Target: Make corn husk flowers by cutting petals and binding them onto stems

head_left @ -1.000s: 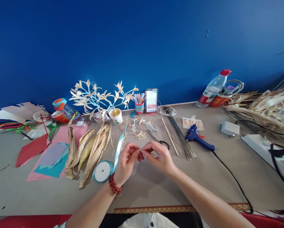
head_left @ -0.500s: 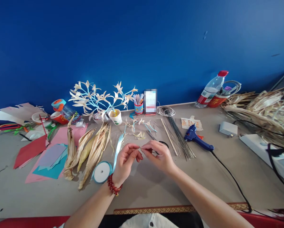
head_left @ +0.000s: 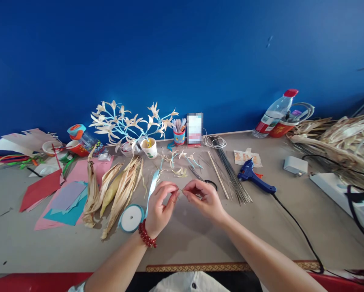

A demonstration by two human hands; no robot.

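Head camera shows a tiny, pale sliver [head_left: 180,190] between both hands [head_left: 160,206] [head_left: 205,199].

On L hand [head_left: 160,207], lower fingers tucked behind thumb; gap to R hand [head_left: 204,199] bit wider vs b4.

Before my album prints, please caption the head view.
Left hand and right hand pinch a tiny piece near a ribbon spool.

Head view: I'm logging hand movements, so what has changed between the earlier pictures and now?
The left hand has shifted its grip: fingers that showed past its thumb are now tucked out of view. The right hand keeps nearly the same pose, fingertips close to the left's. Anything pinched there is too small to tell. The glue gun and ribbon roll stayed put.
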